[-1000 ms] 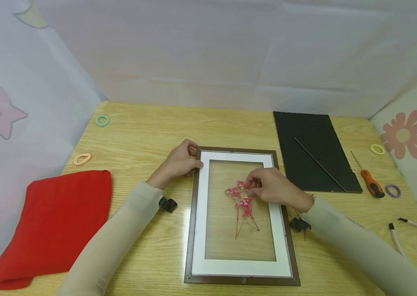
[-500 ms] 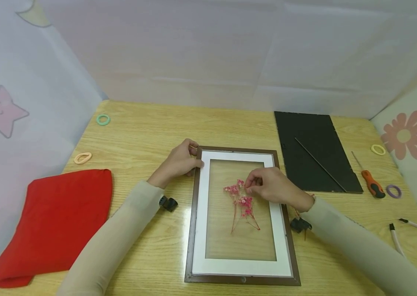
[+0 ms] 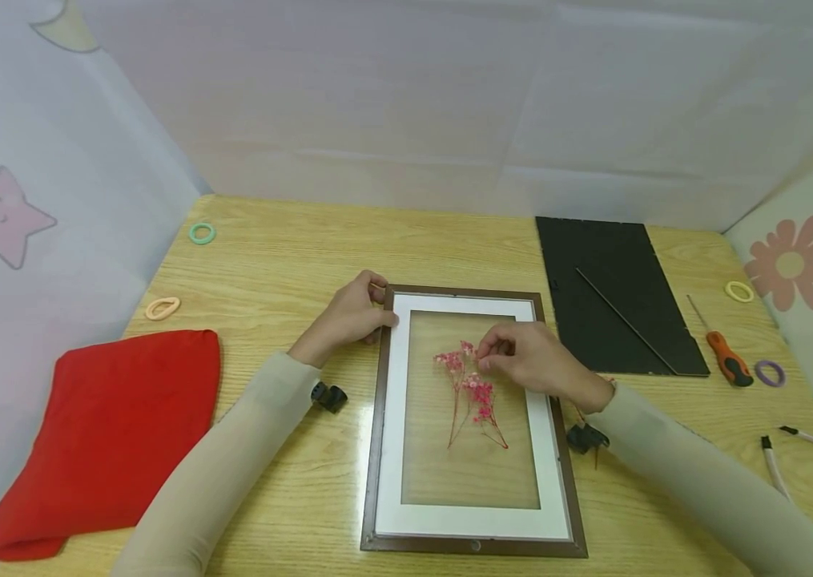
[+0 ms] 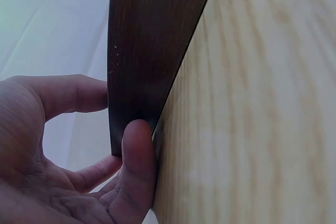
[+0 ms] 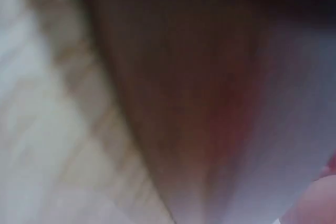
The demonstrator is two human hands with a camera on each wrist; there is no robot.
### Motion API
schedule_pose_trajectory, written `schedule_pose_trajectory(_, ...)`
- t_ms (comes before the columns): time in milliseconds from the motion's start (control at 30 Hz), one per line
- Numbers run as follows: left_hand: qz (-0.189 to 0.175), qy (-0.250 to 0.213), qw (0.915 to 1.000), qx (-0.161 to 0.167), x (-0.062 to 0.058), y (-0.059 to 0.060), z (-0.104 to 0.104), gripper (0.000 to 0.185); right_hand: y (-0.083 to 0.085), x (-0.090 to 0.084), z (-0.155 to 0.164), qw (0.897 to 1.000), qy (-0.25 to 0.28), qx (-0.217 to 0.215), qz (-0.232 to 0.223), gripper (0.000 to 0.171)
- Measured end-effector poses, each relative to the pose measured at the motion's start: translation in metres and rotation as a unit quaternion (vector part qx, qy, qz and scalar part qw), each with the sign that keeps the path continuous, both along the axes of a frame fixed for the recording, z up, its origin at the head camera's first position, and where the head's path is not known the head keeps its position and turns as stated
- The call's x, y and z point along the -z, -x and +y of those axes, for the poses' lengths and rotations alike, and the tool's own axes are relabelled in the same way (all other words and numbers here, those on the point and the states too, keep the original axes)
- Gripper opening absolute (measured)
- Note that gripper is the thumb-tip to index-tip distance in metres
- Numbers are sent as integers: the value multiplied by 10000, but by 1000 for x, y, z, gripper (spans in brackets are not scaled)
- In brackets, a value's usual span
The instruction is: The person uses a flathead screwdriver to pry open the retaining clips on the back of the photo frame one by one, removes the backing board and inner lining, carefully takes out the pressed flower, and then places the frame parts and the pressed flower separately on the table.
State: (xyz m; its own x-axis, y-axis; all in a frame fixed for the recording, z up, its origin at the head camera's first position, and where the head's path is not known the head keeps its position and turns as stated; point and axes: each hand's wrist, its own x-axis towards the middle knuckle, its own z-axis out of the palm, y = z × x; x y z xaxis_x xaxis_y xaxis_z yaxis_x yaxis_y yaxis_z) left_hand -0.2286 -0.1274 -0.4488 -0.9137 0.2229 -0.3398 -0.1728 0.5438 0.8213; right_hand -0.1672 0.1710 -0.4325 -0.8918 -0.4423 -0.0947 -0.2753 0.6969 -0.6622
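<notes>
A brown picture frame (image 3: pixel 380 417) with a white mat lies flat on the wooden table (image 3: pixel 283 240). A sprig of pink dried flowers (image 3: pixel 469 393) lies on the glass inside the mat. My right hand (image 3: pixel 521 357) pinches the sprig near its flower heads. My left hand (image 3: pixel 352 314) grips the frame's top left corner, thumb and fingers curled round the brown edge (image 4: pixel 142 66). The right wrist view is a close blur of frame and mat.
A folded red cloth (image 3: pixel 103 437) lies at the left. A black backing board (image 3: pixel 618 292) sits at the right, with an orange-handled screwdriver (image 3: pixel 722 353) beyond it. Hair rings in green (image 3: pixel 200 233), peach (image 3: pixel 161 308), yellow (image 3: pixel 738 291) and purple (image 3: pixel 770 373) lie about. Cables (image 3: pixel 810 457) trail at the right edge.
My right hand has shifted the flower sprig slightly up and left on the glass. The left hand has stayed on the frame corner.
</notes>
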Motion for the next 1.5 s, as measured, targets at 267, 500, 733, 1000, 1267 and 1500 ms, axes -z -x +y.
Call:
schedule_pose_trajectory(267,26,15,10000,1,-1,-1,1,66,-1,-6,5,9999,67,34,67,7)
schedule_pose_trajectory(500,17,43,10000,17,-1,-1,1,66,0,-11,10,9996,143,203,150,7)
schedule_pose_trajectory(733,22,77,10000,33,1,-1,1,66,-1,-14,12,9988,265,304,288,9)
schedule_pose_trajectory(1000,53,106,9999,-4,1,0,1,66,-4,-25,17,9980,243,436,395,5)
schedule_pose_trajectory(1267,36,60,10000,-32,0,-2,0,65,-5,-40,30,9954,264,621,684,7)
schedule_pose_trajectory(1500,-26,7,10000,-20,-1,-2,0,65,-7,-51,43,9907,185,694,1154,7)
